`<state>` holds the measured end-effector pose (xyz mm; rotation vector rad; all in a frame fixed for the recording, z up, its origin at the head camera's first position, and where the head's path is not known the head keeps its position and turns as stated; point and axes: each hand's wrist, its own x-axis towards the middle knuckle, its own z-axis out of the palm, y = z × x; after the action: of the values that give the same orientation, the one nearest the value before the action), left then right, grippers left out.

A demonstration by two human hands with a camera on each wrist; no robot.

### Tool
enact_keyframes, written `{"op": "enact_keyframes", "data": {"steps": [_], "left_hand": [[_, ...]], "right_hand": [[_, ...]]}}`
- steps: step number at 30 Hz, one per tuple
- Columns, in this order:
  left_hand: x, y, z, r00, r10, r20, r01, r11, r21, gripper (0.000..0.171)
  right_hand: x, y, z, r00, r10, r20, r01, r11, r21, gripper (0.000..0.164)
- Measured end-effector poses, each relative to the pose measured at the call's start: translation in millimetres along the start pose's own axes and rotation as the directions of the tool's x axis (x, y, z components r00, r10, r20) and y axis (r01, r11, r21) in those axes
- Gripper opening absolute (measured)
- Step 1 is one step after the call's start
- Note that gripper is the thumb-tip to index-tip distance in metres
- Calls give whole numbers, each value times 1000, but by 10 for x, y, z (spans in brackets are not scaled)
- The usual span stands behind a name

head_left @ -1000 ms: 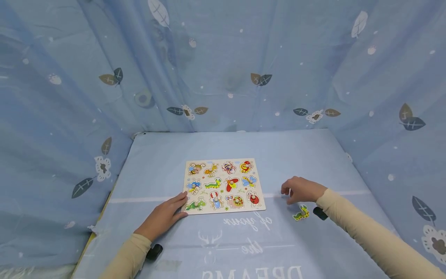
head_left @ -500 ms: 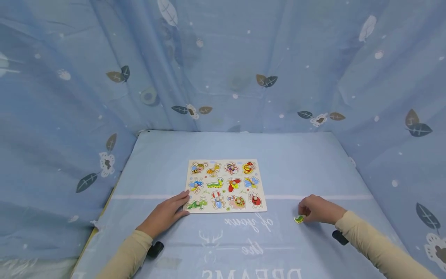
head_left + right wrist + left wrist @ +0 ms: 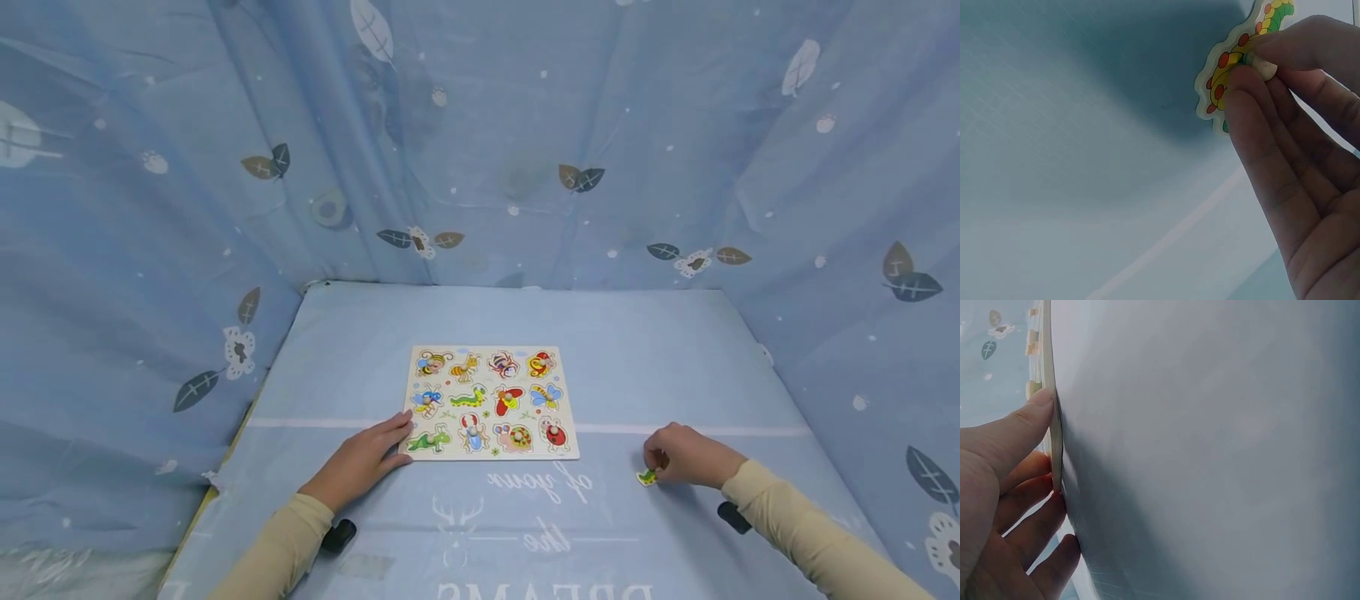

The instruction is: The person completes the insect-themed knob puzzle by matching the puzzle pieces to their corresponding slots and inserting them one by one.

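Observation:
My right hand (image 3: 686,454) pinches the small wooden knob (image 3: 1262,66) of a caterpillar puzzle piece (image 3: 1225,65) between thumb and fingertips. The piece is green and yellow with red spots and a pale wavy edge; part of it is hidden behind my fingers. It is low over the cloth, right of the peg puzzle board (image 3: 489,457). My left hand (image 3: 362,458) rests at the board's near left corner, thumb on its edge, fingers fairly straight. Colourful insect pieces with knobs fill the board; the caterpillar picture (image 3: 468,397) in its middle row shows no knob.
A light blue printed cloth (image 3: 480,321) covers the table, with mirrored white lettering near the front. Blue patterned curtains (image 3: 487,125) enclose the back and both sides. A black wrist device (image 3: 339,536) is under the left forearm, another (image 3: 733,517) under the right.
My right hand has moved right and down to the caterpillar piece and taken its knob between the fingers. The left hand stays at the board's corner. The head view has shifted slightly.

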<state>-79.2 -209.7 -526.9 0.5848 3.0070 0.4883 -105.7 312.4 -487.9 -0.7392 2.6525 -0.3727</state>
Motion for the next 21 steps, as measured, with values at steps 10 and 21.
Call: {"op": "enact_keyframes", "data": {"steps": [10, 21], "left_hand": [[-5, -10, 3, 1000, -12, 4, 12, 1000, 5, 64], [-15, 17, -5, 1000, -13, 3, 13, 1000, -20, 63]], "right_hand": [[197, -83, -66, 1000, -2, 17, 2, 1000, -19, 26], [890, -450, -267, 999, 11, 43, -9, 999, -40, 18]]}}
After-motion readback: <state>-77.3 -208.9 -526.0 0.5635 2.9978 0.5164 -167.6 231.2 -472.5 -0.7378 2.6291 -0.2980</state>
